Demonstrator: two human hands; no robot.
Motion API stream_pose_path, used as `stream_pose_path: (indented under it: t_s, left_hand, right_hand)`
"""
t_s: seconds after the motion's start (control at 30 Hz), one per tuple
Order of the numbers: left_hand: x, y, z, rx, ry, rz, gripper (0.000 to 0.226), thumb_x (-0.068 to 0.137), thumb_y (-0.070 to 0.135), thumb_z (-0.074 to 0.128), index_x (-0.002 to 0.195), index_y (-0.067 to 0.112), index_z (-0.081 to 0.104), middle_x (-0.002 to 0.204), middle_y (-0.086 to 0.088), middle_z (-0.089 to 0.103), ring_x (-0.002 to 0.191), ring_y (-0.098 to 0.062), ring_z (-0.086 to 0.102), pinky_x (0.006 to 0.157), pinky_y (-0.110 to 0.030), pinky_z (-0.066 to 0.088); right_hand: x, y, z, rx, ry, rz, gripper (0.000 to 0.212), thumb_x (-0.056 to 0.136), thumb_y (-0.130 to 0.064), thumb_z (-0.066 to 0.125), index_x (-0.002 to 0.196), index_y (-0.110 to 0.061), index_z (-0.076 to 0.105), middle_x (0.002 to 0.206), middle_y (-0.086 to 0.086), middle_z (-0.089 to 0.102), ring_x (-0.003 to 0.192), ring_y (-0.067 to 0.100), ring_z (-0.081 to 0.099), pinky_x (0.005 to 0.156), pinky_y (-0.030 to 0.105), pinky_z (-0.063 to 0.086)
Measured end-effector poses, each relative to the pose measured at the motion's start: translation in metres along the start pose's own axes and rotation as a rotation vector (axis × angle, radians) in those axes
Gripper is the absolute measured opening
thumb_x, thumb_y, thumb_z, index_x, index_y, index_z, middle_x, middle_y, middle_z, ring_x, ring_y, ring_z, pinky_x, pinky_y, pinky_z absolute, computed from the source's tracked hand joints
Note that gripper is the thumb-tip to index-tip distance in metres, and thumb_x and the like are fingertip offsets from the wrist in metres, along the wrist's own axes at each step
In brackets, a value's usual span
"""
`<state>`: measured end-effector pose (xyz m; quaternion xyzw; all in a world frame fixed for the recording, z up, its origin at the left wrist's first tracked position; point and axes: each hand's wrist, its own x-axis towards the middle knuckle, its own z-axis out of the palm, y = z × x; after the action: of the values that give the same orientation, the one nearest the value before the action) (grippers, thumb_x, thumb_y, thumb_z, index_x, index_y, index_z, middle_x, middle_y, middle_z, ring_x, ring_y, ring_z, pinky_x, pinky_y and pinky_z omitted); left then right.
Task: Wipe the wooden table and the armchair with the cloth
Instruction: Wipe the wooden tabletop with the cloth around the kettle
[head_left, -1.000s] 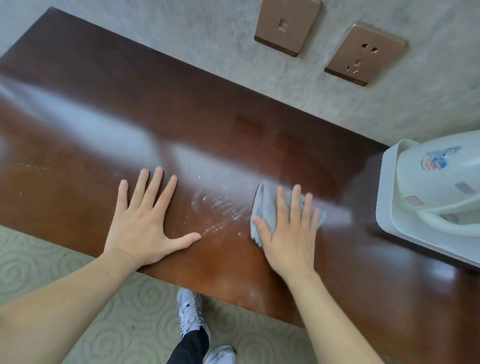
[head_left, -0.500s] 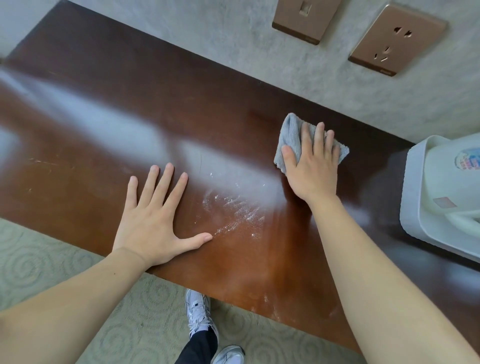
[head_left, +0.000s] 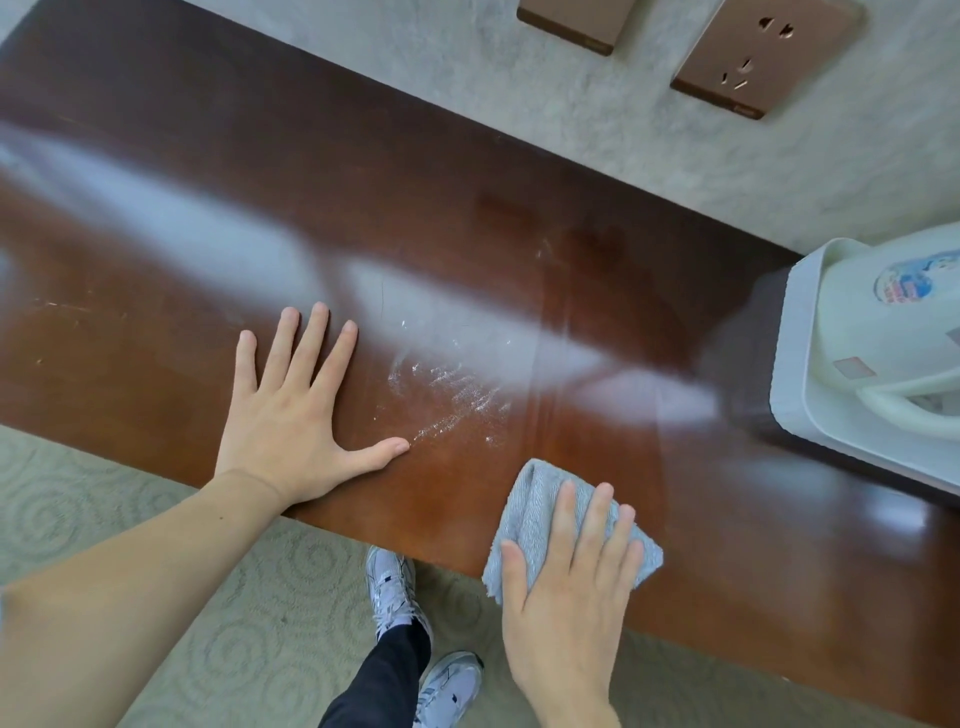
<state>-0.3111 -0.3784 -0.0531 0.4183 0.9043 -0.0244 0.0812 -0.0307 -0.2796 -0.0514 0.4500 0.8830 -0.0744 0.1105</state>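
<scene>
White appliance (head_left: 857, 332) at right; switch (head_left: 569, 21) and socket (head_left: 763, 57) on the wall (head_left: 519, 98).

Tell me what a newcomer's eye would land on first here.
The right hand presses a grey cloth flat at the near edge of the dark wooden table. To its left, the left hand lies spread on the wood, with whitish streaks just beyond its thumb. A white appliance stands at the table's right end.

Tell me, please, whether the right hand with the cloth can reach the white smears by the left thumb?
Probably yes. The right hand presses the grey cloth near the front edge of the wooden table; the white smears lie beyond on bare wood, nothing between. The left hand rests beside them, not over.
</scene>
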Motion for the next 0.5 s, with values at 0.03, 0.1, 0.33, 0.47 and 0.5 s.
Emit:
stream_pose_path:
  t_s: [0.03,0.1,0.33,0.47,0.5]
  left_hand:
    - [0.000,0.000,0.000,-0.004,-0.003,0.001,0.123,0.068,0.100,0.021,0.160,0.019,0.022,0.168,-0.011,0.014,0.155,-0.033,0.009,0.121,-0.062,0.010]
    - [-0.001,0.000,0.000,-0.009,-0.002,-0.004,0.123,0.068,0.100,0.021,0.160,0.019,0.022,0.168,-0.011,0.014,0.155,-0.033,0.009,0.121,-0.062,0.011]
    - [0.000,0.001,-0.003,-0.009,-0.020,-0.002,0.123,0.068,0.099,0.020,0.160,0.018,0.022,0.168,-0.011,0.013,0.156,-0.033,0.008,0.121,-0.063,0.012]
    - [0.000,0.000,-0.002,-0.022,-0.013,0.005,0.122,0.068,0.099,0.021,0.159,0.018,0.023,0.168,-0.011,0.014,0.155,-0.033,0.009,0.120,-0.063,0.012]
    - [0.000,0.000,-0.001,-0.023,-0.007,0.009,0.122,0.068,0.099,0.021,0.159,0.017,0.024,0.168,-0.011,0.014,0.155,-0.033,0.010,0.120,-0.063,0.013]
  right_hand:
    - [0.005,-0.002,-0.002,-0.002,-0.004,0.000,0.077,0.099,-0.062,0.018,0.159,-0.013,0.016,0.166,0.020,0.008,0.151,0.044,0.008,0.118,0.060,0.016]
    - [0.024,-0.006,-0.006,0.017,0.022,-0.028,0.077,0.099,-0.062,0.019,0.158,-0.012,0.018,0.165,0.020,0.010,0.151,0.044,0.009,0.119,0.061,0.016]
    - [0.174,-0.029,-0.042,0.011,0.129,-0.064,0.073,0.100,-0.062,0.014,0.159,-0.018,0.013,0.166,0.016,0.010,0.152,0.040,0.008,0.123,0.056,0.010]
    - [0.247,-0.029,-0.061,0.042,0.170,-0.100,0.069,0.102,-0.057,0.022,0.159,-0.017,0.015,0.166,0.015,0.013,0.152,0.039,0.009,0.122,0.055,0.009]
    - [0.264,-0.029,-0.065,0.045,0.164,-0.105,0.069,0.102,-0.056,0.022,0.159,-0.018,0.014,0.166,0.015,0.011,0.153,0.038,0.007,0.122,0.054,0.007]
